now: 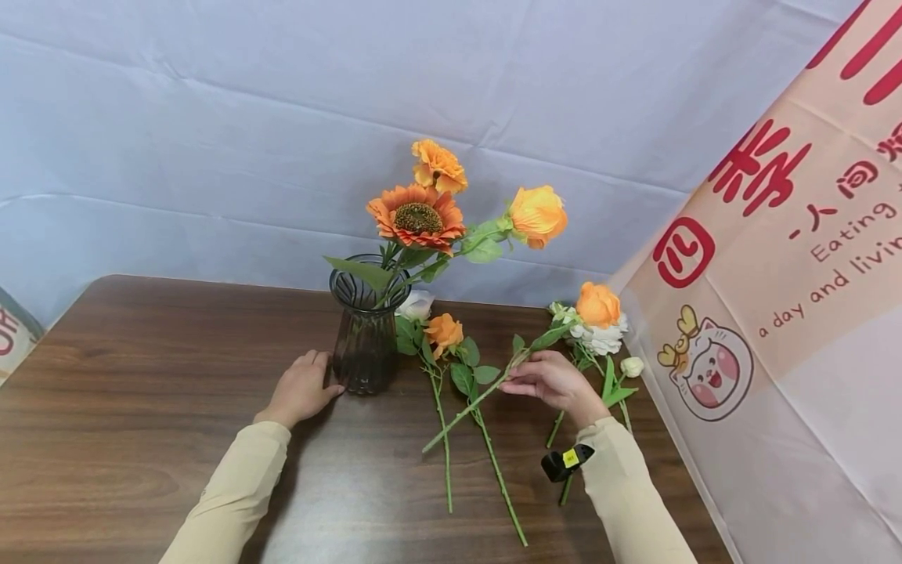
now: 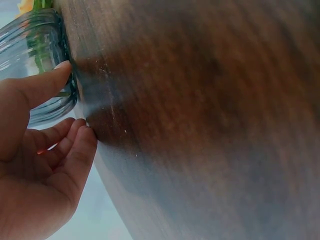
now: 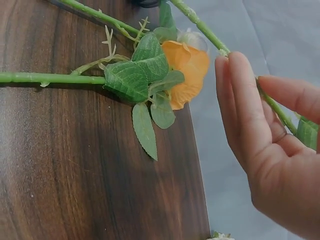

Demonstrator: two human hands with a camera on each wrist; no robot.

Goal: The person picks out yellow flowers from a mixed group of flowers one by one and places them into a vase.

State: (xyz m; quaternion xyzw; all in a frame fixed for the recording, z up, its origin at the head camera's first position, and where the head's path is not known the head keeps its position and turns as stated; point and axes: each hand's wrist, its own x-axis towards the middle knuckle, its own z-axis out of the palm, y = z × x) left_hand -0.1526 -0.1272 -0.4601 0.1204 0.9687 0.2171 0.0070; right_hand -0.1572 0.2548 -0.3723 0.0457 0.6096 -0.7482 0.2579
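Observation:
A dark ribbed glass vase stands on the table with an orange sunflower, a yellow-orange rose and a ruffled orange flower in it. My left hand rests on the table beside the vase base; its thumb touches the glass and the fingers are loosely bent, as the left wrist view shows. With thumb and fingers, my right hand pinches the green stem of an orange rose. That stem slants over the loose flowers, its cut end toward the vase side.
An orange flower and a white flower lie right of the vase, their stems toward the front. White flowers and a white bud lie by the right edge. Cloth walls border the table.

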